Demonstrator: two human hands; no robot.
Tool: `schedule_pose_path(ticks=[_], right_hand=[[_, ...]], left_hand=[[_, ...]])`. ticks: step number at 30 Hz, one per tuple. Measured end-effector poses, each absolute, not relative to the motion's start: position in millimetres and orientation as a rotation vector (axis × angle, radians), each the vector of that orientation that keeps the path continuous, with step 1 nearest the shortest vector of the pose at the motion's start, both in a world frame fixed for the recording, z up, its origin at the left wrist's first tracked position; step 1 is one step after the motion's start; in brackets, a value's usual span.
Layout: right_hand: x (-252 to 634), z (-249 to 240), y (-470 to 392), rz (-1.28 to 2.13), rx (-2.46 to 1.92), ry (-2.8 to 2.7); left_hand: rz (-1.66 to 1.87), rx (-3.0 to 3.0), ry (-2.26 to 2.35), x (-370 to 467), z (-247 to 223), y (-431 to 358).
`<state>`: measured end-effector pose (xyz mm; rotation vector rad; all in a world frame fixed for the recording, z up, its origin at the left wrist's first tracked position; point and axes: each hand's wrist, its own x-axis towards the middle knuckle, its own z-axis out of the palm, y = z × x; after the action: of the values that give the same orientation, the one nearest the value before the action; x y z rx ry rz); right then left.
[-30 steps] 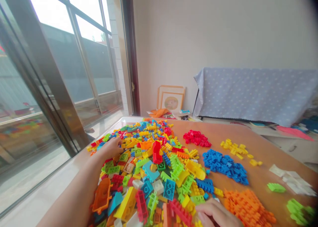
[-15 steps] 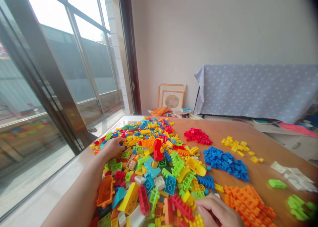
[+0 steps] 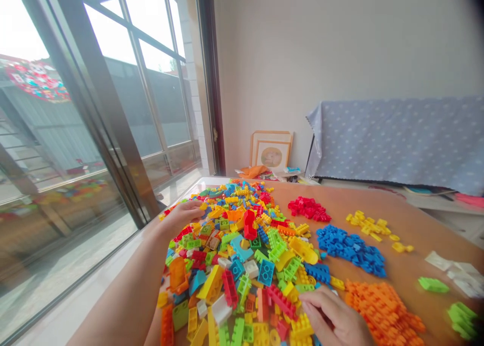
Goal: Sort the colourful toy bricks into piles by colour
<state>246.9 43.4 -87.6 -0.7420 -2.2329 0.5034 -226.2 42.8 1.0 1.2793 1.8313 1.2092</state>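
Observation:
A mixed heap of toy building blocks (image 3: 242, 250) in many colours lies before me. My left hand (image 3: 188, 212) reaches over the far left side of the heap, fingers closed around a small yellow building block (image 3: 203, 206) that shows at the fingertips. At the near right edge of the heap is my right hand (image 3: 335, 313), its fingers bent and pressed together. Whatever those fingers may hold is hidden. Beside them lie a yellow studded block (image 3: 301, 327) and a long red block (image 3: 282, 301). An orange pile of blocks (image 3: 381, 310) stands just right of this hand.
Sorted piles of red (image 3: 309, 209), blue (image 3: 351, 249) and yellow blocks (image 3: 368, 225) lie on the brown tabletop (image 3: 408, 225). Green blocks (image 3: 463, 321) and white pieces (image 3: 456, 270) sit at the right. A glass window (image 3: 162, 94) runs along the left.
My view has turned slightly left, so the scene sits further right. My left hand has moved a little farther out, and a yellow block now shows at its fingertips. The right hand stays near the heap's edge.

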Motion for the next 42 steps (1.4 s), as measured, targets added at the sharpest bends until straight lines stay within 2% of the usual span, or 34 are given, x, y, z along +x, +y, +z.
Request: schedule_pose_path(ticks=[10,16,22,32,42], right_hand=[[238,-74,36,0.843,-0.839,-1.984],[216,-29,23,1.517,-1.063,-1.49],[177,5,18,2.021,-0.757,-0.784],[166,-30,17,2.124,-0.633,-0.561],[172,-30,19,2.11,-0.663,-0.565]], left_hand=[[1.387,1.037,1.382,-127,28,20],[1.427,0.838,1.131,-59,20,4],[1.294,0.918,1.032,-9,2,-1],[1.257,1.098,1.112,-3,-8,-8],[1.338,0.927,1.009,3,-14,-6]])
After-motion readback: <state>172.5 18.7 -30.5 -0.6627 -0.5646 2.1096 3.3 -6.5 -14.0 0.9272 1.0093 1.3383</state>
